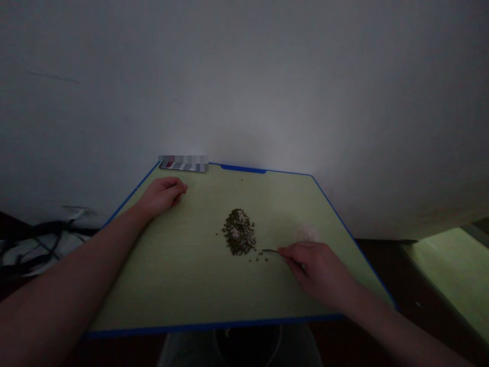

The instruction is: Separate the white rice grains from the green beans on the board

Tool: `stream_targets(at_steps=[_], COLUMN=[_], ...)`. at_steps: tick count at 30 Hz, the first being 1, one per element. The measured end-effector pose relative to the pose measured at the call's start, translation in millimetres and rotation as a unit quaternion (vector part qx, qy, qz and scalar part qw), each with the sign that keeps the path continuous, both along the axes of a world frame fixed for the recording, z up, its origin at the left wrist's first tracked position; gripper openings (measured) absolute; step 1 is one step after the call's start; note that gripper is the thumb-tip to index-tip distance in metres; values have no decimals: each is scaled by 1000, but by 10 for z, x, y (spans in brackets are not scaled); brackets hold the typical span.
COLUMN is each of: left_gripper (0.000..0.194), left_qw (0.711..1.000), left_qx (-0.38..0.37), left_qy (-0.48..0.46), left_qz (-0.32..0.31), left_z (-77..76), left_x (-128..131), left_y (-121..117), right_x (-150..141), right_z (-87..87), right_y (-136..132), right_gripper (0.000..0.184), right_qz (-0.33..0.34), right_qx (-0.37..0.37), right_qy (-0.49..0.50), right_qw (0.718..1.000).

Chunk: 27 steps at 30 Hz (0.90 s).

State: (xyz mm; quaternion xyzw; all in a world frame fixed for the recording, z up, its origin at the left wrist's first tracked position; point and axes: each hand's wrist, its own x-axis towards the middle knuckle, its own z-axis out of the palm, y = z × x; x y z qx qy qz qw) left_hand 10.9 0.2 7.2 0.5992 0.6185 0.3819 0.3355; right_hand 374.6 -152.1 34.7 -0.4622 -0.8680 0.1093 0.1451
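My right hand (315,267) is closed around a thin metal tool (270,250), apparently tweezers, whose tip points left over the table. Just left of that tip lies a heap of small dark-green beans (237,247), with pale grains (237,232) like rice mixed in. A few loose beans (257,260) are scattered between the heap and the tip. Behind my right hand, partly hidden by it, spreads a patch of pale grains (306,232). My left hand (162,196) rests on the far left of the table, fingers curled in, with nothing visible in them.
The light wooden-looking table (183,285) has a blue edge, and its far side meets a grey wall (244,81). A phone (183,165), partly blurred out, lies at the back left corner. Dark cables (49,229) run at the left; another pale surface (451,275) stands at the right.
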Motion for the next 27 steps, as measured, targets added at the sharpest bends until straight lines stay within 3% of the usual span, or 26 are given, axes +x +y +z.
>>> stream_targets(at_steps=[11,19,27], left_gripper=[23,24,19], left_qw=[1000,1000,1000], left_qx=[6,6,-9], left_qy=[6,1,-22], left_qz=[-15,-12,-13], left_z=[-81,-39,-63], left_x=[-63,-30,-34], left_y=[60,32,56], right_x=[-87,-33,-73], right_z=[10,77,21], right_y=[-1,20,-41], right_gripper=[32,33,33], right_qz=[21,10,29], right_qx=[-8,12,-14], right_qy=[9,3,2], right_qw=[1000,1000,999])
